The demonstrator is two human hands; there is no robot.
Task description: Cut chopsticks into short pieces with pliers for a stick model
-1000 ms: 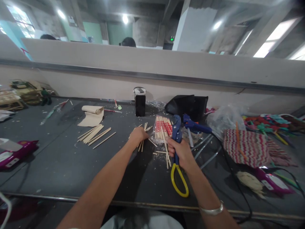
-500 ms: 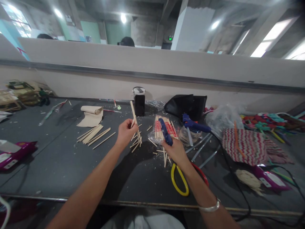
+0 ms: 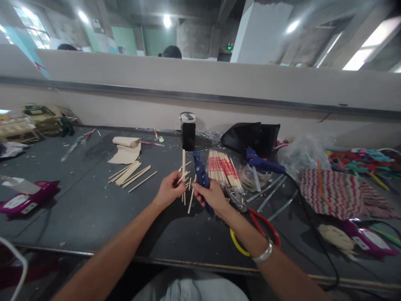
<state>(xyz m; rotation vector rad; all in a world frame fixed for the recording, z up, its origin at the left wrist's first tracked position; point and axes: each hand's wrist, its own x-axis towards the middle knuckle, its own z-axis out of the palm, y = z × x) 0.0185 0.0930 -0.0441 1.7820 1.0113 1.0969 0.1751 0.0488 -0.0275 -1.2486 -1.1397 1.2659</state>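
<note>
Near the middle of the dark table, my left hand (image 3: 171, 190) pinches wooden sticks (image 3: 184, 161), one of them standing upright. Just to its right, my right hand (image 3: 213, 196) is wrapped round a dark blue tool (image 3: 201, 170), whose upper end points up and away from me. Loose short sticks (image 3: 191, 201) lie on the table between and behind the hands. Behind my right hand sits a bundle of sticks with red bands in clear plastic (image 3: 223, 167). More sticks (image 3: 133, 173) are spread to the left, beside a roll of beige cloth (image 3: 125, 149).
A phone (image 3: 188, 136) leans upright at the back. To the right are a blue glue gun (image 3: 263, 163), a black pouch (image 3: 250, 138), red and yellow handles (image 3: 266, 225) and striped knitting (image 3: 332, 192). A purple device (image 3: 28, 198) lies far left.
My right hand has moved left with the blue tool, off the bundle and close to my left hand. My left hand has come slightly lower with its sticks. The view has shifted a little.
</note>
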